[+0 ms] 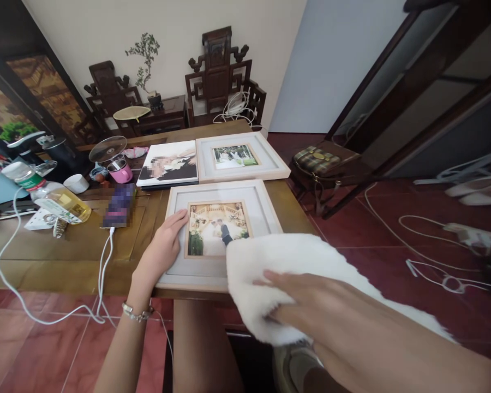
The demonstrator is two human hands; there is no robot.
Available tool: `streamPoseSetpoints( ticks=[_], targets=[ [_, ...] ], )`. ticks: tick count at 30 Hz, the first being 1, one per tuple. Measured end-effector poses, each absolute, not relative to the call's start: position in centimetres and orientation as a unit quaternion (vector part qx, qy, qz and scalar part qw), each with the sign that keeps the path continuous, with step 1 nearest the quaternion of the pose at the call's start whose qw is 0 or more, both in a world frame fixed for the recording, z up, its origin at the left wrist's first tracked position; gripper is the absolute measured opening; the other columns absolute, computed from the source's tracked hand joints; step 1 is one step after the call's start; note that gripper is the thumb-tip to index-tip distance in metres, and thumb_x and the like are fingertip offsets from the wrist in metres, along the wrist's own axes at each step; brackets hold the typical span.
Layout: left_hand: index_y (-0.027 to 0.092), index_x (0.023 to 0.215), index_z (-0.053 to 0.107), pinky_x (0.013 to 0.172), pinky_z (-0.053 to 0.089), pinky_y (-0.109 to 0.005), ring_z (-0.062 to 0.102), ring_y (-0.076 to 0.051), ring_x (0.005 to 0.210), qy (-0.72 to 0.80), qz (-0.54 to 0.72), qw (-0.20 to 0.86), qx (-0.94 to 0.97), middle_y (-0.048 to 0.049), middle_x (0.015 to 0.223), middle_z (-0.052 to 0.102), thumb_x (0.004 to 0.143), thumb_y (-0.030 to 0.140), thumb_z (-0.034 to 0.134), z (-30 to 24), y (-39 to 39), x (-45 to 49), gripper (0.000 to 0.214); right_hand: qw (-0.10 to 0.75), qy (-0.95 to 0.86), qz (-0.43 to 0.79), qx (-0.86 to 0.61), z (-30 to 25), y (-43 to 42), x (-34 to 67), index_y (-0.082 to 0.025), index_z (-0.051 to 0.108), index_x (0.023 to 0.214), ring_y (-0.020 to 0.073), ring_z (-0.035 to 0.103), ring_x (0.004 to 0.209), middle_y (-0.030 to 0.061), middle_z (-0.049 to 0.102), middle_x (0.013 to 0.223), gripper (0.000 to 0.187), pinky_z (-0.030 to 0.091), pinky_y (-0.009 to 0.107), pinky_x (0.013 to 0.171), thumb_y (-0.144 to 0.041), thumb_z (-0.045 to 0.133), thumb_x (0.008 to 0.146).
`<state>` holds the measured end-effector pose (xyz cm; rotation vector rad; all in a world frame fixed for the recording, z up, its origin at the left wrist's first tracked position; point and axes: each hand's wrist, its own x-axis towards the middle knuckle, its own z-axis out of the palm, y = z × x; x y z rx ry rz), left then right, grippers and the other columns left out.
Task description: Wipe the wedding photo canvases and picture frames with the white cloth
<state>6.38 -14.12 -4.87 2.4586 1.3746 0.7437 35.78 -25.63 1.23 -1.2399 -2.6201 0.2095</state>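
Observation:
A light wood picture frame with a wide pale mat and a wedding photo lies at the table's front edge. My left hand holds its left border, fingers together over the rim and the thumb hidden. In my right hand is a fluffy white cloth, bunched under the fingers. The cloth covers the frame's lower right corner and hangs past the table edge. Behind it lie a second framed wedding photo and, beside that, a photo album with a portrait cover.
On the wooden table, to the left, are a phone on a charging cable, a bottle of yellow liquid lying tilted, and a pink mug. A plaid bag sits right of the table. Cables run across the red floor.

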Motion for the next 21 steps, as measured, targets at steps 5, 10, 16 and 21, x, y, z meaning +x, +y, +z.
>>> streamPoseSetpoints(
  ticks=[5, 10, 16, 21],
  targets=[
    [0.011, 0.131, 0.052, 0.114, 0.032, -0.045, 0.041, -0.021, 0.134, 0.472, 0.243, 0.109, 0.840, -0.0133, 0.142, 0.048, 0.076, -0.006, 0.032, -4.7, -14.2, 6.3, 0.061, 0.088, -0.900, -0.004, -0.427, 0.3, -19.2, 34.6, -0.020, 0.070, 0.104, 0.0288, 0.058, 0.113, 0.0103, 0.060, 0.128, 0.059, 0.051, 0.041, 0.090, 0.008, 0.042, 0.060],
    [0.016, 0.132, 0.051, 0.114, 0.033, -0.045, 0.041, -0.020, 0.134, 0.471, 0.249, 0.108, 0.839, -0.0103, 0.142, 0.049, 0.074, -0.007, 0.032, -4.8, -14.2, 6.3, 0.064, 0.100, -0.876, -0.130, -0.454, -0.3, -11.5, 34.6, -0.013, 0.066, 0.113, 0.0348, 0.036, 0.133, 0.0125, 0.039, 0.147, 0.054, 0.038, 0.053, 0.102, 0.010, 0.044, 0.070],
    [0.014, 0.130, 0.053, 0.113, 0.034, -0.046, 0.042, -0.021, 0.133, 0.468, 0.259, 0.108, 0.838, -0.0117, 0.140, 0.050, 0.076, -0.006, 0.032, -4.9, -14.1, 6.4, 0.061, 0.044, -0.893, -0.106, -0.435, -1.2, -11.1, 32.3, -0.012, 0.068, 0.110, 0.0418, 0.036, 0.130, 0.0171, 0.050, 0.138, 0.043, 0.028, 0.063, 0.103, 0.004, 0.052, 0.073],
    [0.014, 0.129, 0.054, 0.113, 0.034, -0.046, 0.043, -0.021, 0.133, 0.476, 0.268, 0.109, 0.830, -0.0116, 0.139, 0.051, 0.077, -0.005, 0.032, -5.0, -14.2, 6.5, 0.059, 0.033, -0.914, -0.033, -0.402, -1.2, -18.5, 32.1, -0.013, 0.071, 0.099, 0.0444, 0.042, 0.125, 0.0164, 0.056, 0.131, 0.037, 0.033, 0.060, 0.101, -0.002, 0.056, 0.067]
  ],
)
